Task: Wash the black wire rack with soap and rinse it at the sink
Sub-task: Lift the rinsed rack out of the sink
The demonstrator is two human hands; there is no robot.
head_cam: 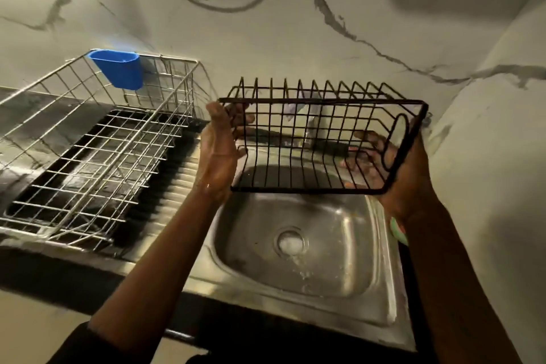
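Marble-veined wall (pixel 295 47) behind | black wire rack (pixel 322 139) aloft over steel sink (pixel 339 230), tipped on edge | gripped at left rim by curled left hand (pixel 217 156), at right end by right hand (pixel 393 168) | risk: slipping from possibly wet grip, clattering into sink

Black wire rack (pixel 319 139); blue cup (pixel 118 68); silver sink (pixel 381 298); grey-veined white marble wall (pixel 325 38).

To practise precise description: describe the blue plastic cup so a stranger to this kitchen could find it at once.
Start at the stainless steel sink; left of it stands a large silver wire dish rack. The small blue plastic cup hangs on that rack's far rim, by the marbled wall. It alone is solid-walled and bright among bare wire.
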